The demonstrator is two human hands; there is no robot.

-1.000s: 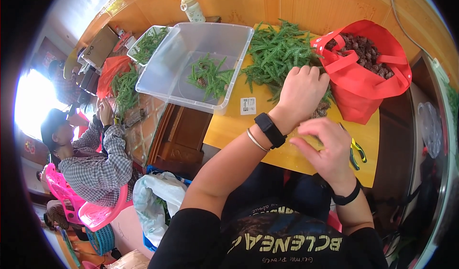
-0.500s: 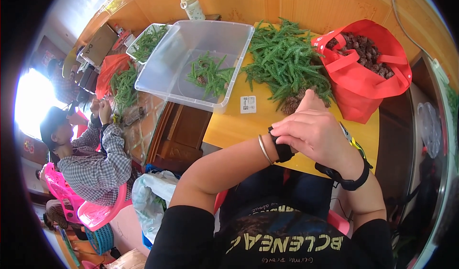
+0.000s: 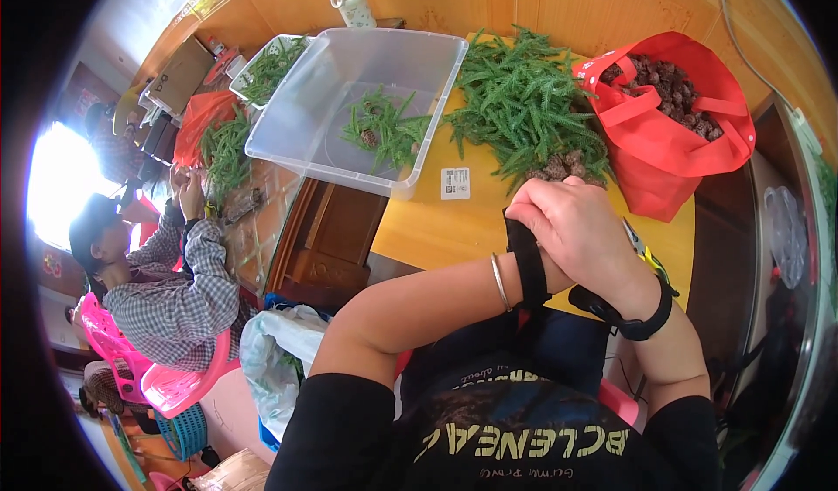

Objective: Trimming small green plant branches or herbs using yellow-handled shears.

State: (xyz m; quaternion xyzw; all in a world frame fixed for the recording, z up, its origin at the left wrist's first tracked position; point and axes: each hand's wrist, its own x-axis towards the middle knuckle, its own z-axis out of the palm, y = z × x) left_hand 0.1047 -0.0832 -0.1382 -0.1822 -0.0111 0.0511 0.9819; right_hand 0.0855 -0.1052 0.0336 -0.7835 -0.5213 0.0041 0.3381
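Our right hand (image 3: pixel 583 233) lies folded over our left hand (image 3: pixel 543 268), which it almost wholly hides, just at the near edge of the pile of green sprigs (image 3: pixel 526 111) on the yellow tabletop (image 3: pixel 436 225). The right fingers are curled and pressed together over the left; whether they pinch a sprig underneath we cannot tell, and the left hand's grip is hidden as well. A black watch strap (image 3: pixel 526 268) and a thin metal bangle (image 3: pixel 498 281) ring our left wrist, and a black band (image 3: pixel 630 316) rings the right.

The sprig pile spreads between a clear plastic tub (image 3: pixel 349 111), which holds a small clump of the same green sprigs (image 3: pixel 384 129), and a red fabric bag (image 3: pixel 672 124) filled with dark brown lumps. A green-handled pair of snips (image 3: pixel 644 251) shows just beside our right wrist. A small white label (image 3: pixel 455 183) lies on the tabletop near the tub.

To our left, another person in a checked shirt (image 3: pixel 188 295) sits on a pink plastic chair (image 3: pixel 144 369), working at more greenery (image 3: pixel 225 155).
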